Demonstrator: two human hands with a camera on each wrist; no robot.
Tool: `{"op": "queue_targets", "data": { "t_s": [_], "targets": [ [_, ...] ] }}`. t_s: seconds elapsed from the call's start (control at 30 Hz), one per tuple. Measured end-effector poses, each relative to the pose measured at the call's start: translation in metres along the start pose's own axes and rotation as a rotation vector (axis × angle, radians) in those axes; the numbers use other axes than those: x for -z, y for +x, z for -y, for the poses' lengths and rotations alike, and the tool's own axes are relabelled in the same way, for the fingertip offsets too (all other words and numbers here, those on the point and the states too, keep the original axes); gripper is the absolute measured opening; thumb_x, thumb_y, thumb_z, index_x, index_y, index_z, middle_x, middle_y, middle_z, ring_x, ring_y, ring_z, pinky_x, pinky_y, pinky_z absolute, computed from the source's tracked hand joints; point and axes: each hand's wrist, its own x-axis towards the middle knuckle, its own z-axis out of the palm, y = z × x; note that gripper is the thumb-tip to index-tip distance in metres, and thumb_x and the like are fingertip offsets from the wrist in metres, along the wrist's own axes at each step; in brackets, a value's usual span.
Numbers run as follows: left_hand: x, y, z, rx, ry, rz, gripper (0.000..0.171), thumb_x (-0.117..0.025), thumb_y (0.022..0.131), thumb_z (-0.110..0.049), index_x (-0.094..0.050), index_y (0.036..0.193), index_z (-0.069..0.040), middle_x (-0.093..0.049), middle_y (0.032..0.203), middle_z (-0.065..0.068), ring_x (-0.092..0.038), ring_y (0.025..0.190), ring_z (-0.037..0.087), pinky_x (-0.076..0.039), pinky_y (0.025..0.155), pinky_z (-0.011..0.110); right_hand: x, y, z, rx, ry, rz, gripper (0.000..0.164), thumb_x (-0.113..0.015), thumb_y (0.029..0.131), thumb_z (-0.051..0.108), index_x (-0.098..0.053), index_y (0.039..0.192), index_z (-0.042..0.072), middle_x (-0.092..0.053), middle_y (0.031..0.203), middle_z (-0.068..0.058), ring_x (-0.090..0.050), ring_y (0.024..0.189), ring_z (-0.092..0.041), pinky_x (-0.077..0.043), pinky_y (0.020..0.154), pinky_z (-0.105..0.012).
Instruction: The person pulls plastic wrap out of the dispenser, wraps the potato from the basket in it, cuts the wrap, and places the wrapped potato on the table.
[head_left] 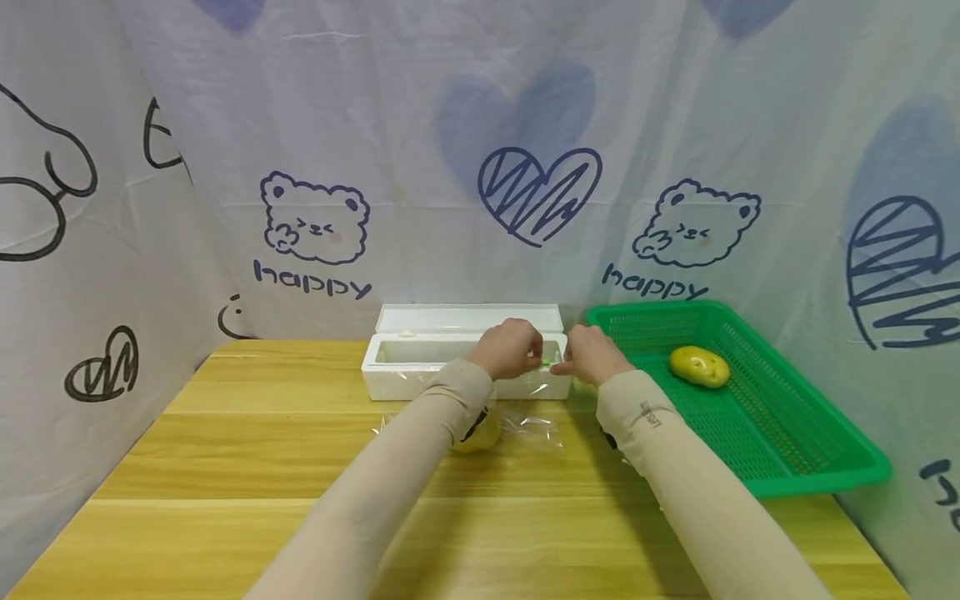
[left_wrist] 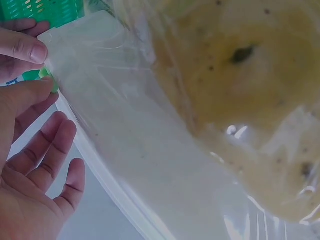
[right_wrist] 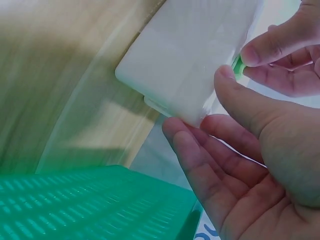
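A long white cling film box (head_left: 465,383) with its lid (head_left: 468,319) raised stands at the back of the table. My left hand (head_left: 512,348) pinches a small green slide cutter (left_wrist: 52,84) on the box's front edge, near the right end, its other fingers spread loosely. My right hand (head_left: 595,354) grips that right end, thumb at the top edge and fingertips at the corner. Clear plastic film (head_left: 532,427) hangs over the box front and reaches the table. In front, partly hidden by my left sleeve, a potato (left_wrist: 235,125) lies under the film.
To the right stands a green plastic basket (head_left: 813,483) with one yellow potato (head_left: 699,367) in it, close beside my right forearm. Wooden table (head_left: 247,450) stretches to the left and front. A printed white cloth (head_left: 420,125) hangs right behind the box.
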Motion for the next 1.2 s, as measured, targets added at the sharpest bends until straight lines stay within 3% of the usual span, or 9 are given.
{"op": "queue_targets", "data": {
  "t_s": [0.23, 0.67, 1.2],
  "targets": [
    [-0.004, 0.002, 0.000, 0.004, 0.026, 0.020, 0.015, -0.074, 0.103, -0.026, -0.081, 0.111, -0.016, -0.077, 0.118, 0.005, -0.072, 0.110, 0.023, -0.063, 0.090, 0.045, -0.001, 0.001, 0.000, -0.018, -0.008, -0.008, 0.050, -0.087, 0.092, 0.020, -0.050, 0.059, 0.011, -0.039, 0.057, 0.003, -0.041, 0.060, -0.016, -0.035, 0.058, -0.028],
    [-0.006, 0.000, 0.005, 0.028, 0.066, -0.007, 0.011, -0.078, 0.100, -0.028, -0.083, 0.100, -0.018, -0.079, 0.109, -0.001, -0.072, 0.103, 0.020, -0.063, 0.087, 0.045, 0.001, 0.001, 0.004, -0.035, -0.046, -0.006, 0.039, -0.088, 0.091, 0.022, -0.061, 0.067, 0.007, -0.057, 0.067, -0.004, -0.052, 0.068, -0.021, -0.044, 0.064, -0.032],
    [0.011, -0.018, 0.023, 0.051, 0.068, 0.030, 0.009, -0.081, 0.097, -0.028, -0.082, 0.095, -0.019, -0.080, 0.101, -0.002, -0.074, 0.097, 0.021, -0.063, 0.087, 0.047, 0.001, 0.003, 0.004, -0.046, -0.018, 0.020, 0.033, -0.088, 0.091, 0.020, -0.064, 0.074, 0.004, -0.062, 0.070, -0.005, -0.054, 0.067, -0.019, -0.048, 0.063, -0.030]
  ]
}}
